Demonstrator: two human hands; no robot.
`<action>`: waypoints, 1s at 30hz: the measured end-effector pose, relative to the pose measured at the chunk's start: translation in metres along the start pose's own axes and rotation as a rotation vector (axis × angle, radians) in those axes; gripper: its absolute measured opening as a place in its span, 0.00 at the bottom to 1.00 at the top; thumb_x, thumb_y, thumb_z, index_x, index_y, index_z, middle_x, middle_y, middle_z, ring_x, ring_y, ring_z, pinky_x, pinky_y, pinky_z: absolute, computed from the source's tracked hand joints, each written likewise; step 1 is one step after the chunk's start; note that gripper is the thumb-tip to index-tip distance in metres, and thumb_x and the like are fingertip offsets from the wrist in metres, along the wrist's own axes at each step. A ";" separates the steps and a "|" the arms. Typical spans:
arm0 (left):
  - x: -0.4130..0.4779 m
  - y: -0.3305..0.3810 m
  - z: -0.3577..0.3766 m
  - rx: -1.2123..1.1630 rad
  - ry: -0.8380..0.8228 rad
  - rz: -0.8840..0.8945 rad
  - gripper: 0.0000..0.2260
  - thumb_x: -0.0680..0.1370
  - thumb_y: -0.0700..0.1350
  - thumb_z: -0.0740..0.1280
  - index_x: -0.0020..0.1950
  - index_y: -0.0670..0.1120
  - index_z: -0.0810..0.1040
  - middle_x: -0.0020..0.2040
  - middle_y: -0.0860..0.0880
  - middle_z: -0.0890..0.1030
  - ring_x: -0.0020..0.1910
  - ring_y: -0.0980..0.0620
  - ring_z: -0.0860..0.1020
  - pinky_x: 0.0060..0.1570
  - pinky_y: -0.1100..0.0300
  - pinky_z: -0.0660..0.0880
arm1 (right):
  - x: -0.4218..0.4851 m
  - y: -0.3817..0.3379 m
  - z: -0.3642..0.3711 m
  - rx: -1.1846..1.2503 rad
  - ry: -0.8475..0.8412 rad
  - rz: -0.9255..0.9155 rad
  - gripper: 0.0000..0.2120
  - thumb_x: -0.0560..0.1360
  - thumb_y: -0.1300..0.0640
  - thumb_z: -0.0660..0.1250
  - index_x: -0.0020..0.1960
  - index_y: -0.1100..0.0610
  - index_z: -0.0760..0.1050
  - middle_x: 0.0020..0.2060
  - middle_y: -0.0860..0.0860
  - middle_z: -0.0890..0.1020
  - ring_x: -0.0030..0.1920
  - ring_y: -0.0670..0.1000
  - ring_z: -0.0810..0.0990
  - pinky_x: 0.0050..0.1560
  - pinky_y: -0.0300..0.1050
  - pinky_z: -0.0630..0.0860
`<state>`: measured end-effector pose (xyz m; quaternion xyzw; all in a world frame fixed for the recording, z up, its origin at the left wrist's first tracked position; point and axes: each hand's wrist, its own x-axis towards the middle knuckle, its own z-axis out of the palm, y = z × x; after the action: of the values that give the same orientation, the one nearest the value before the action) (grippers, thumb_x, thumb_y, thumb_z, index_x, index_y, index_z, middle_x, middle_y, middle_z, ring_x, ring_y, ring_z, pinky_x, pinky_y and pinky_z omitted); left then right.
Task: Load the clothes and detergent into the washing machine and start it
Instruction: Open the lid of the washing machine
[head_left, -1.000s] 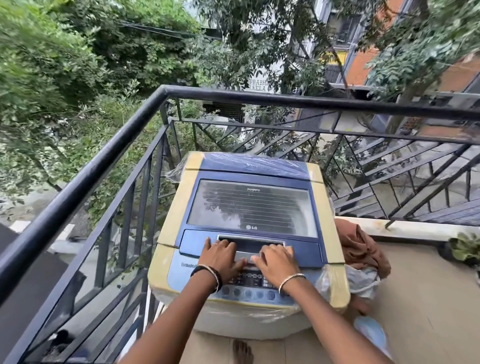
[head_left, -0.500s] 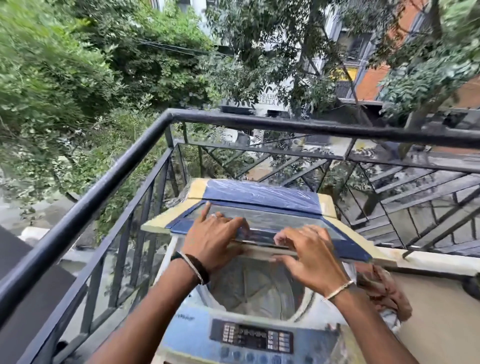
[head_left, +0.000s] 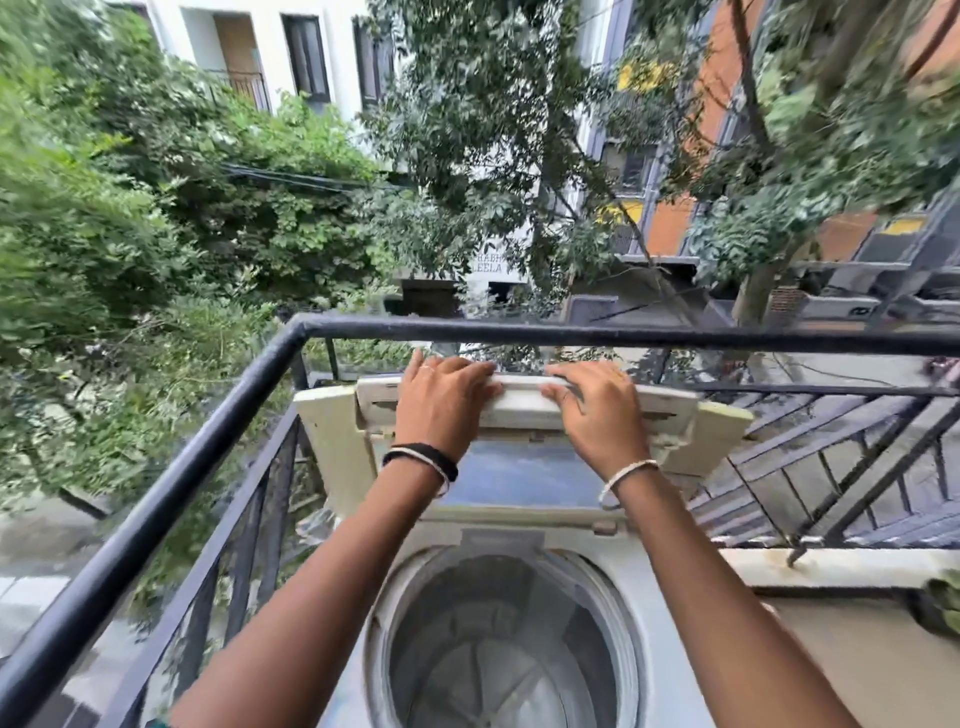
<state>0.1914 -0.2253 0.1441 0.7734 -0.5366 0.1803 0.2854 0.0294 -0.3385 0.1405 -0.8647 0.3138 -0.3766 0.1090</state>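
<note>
A top-loading washing machine (head_left: 670, 623) stands in the balcony corner with its lid (head_left: 519, 410) swung up and folded back toward the railing. The round drum (head_left: 498, 654) lies open below and looks empty. My left hand (head_left: 441, 400) grips the top edge of the raised lid, fingers curled over it. My right hand (head_left: 597, 410) grips the same edge a little to the right. No clothes or detergent show in this view.
A black metal railing (head_left: 571, 332) runs just behind the lid and along the left side (head_left: 171, 488). A low white ledge (head_left: 841, 566) borders the floor at right, with a green plant (head_left: 943, 603) at the edge. Trees and buildings lie beyond.
Both hands lifted the lid from shut, through half raised, to fully upright and folded back. The drum has come into view, and the camera has tilted up.
</note>
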 end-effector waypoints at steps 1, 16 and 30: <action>0.011 -0.002 0.008 -0.003 0.017 0.000 0.12 0.76 0.55 0.67 0.53 0.52 0.83 0.48 0.48 0.85 0.46 0.43 0.81 0.61 0.45 0.71 | 0.012 0.003 0.008 0.007 0.013 0.022 0.12 0.75 0.49 0.67 0.54 0.52 0.82 0.50 0.50 0.85 0.53 0.52 0.81 0.67 0.51 0.68; 0.075 -0.026 0.055 -0.176 0.030 -0.053 0.13 0.81 0.47 0.60 0.57 0.46 0.82 0.56 0.45 0.84 0.61 0.46 0.78 0.74 0.45 0.55 | 0.080 0.035 0.047 0.074 -0.016 0.076 0.13 0.78 0.52 0.64 0.55 0.57 0.83 0.53 0.53 0.84 0.58 0.51 0.82 0.73 0.47 0.58; 0.038 -0.019 0.023 -0.090 -0.096 0.083 0.23 0.82 0.56 0.55 0.71 0.45 0.69 0.71 0.44 0.71 0.74 0.46 0.64 0.76 0.46 0.45 | 0.048 0.020 0.021 -0.051 -0.085 0.033 0.22 0.79 0.45 0.61 0.65 0.58 0.76 0.64 0.54 0.79 0.71 0.52 0.70 0.76 0.48 0.51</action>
<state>0.2219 -0.2631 0.1442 0.7445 -0.5889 0.1306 0.2861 0.0602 -0.3853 0.1458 -0.8772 0.3328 -0.3293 0.1064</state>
